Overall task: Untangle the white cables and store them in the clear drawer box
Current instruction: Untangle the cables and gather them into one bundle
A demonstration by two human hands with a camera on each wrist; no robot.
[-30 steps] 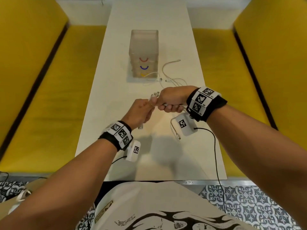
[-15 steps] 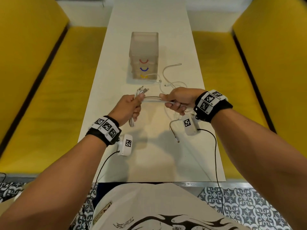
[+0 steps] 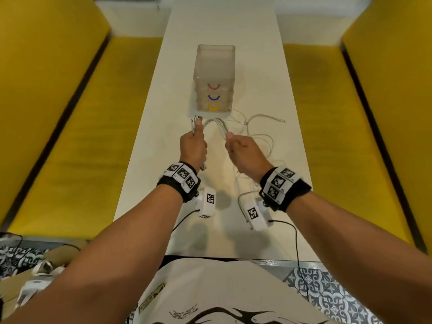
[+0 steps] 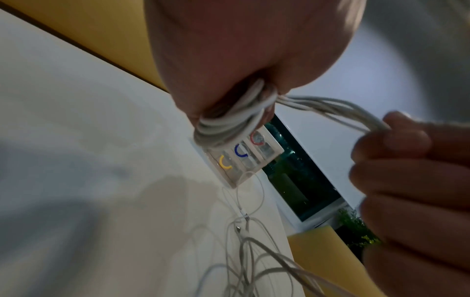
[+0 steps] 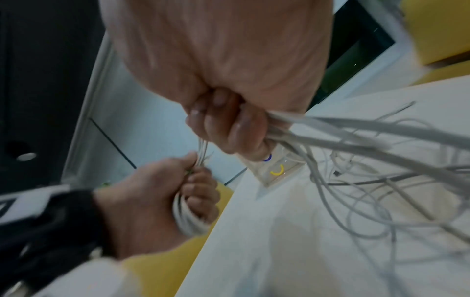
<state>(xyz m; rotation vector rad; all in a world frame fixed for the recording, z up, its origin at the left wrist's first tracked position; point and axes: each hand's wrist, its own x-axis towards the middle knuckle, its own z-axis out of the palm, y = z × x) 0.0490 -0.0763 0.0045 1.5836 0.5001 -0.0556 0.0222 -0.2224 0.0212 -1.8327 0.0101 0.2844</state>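
Observation:
A folded bundle of white cable (image 3: 216, 123) arches between my two hands just in front of the clear drawer box (image 3: 215, 66). My left hand (image 3: 193, 146) grips one end of the bundle (image 4: 229, 124), with plugs sticking out above the thumb. My right hand (image 3: 240, 150) grips the other end (image 5: 282, 124). The box has red, blue and yellow handles (image 3: 213, 97) and its drawers look closed. More white cables (image 3: 257, 134) lie tangled on the table to the right of the box and under my right hand.
The narrow white table (image 3: 145, 160) runs away from me between two yellow benches (image 3: 77, 136). Loose cable loops (image 5: 368, 191) spread toward the table's right edge. Black camera leads (image 3: 297, 242) hang from both wrists over the near edge.
Both hands moved forward toward the box and closer together. The bundle, stretched straight between them half a second ago, now bows up into an arch.

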